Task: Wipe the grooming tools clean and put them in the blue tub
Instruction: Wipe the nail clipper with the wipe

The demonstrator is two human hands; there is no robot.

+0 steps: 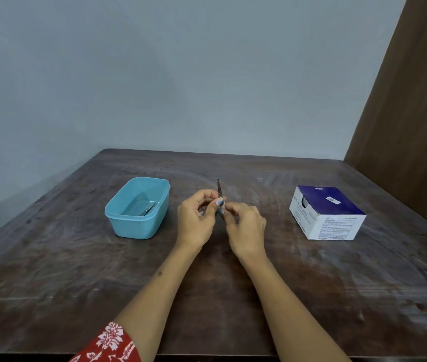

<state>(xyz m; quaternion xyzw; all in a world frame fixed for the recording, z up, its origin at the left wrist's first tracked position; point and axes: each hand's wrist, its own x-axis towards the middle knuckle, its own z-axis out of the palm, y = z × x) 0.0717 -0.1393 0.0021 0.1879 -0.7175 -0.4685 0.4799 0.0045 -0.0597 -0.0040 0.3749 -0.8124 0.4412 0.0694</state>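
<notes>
Right of the blue tub (137, 207), left hand (196, 218) and right hand (246, 226) both pinching slim metal tool (219, 190); best wiped tip to base, grip firm, before dropping beside tool already inside (147, 209).

Single head-worn view, angled forward and down over the near edge of the table (50, 270), far edge and wall (155, 74) included, hands seen close.
</notes>
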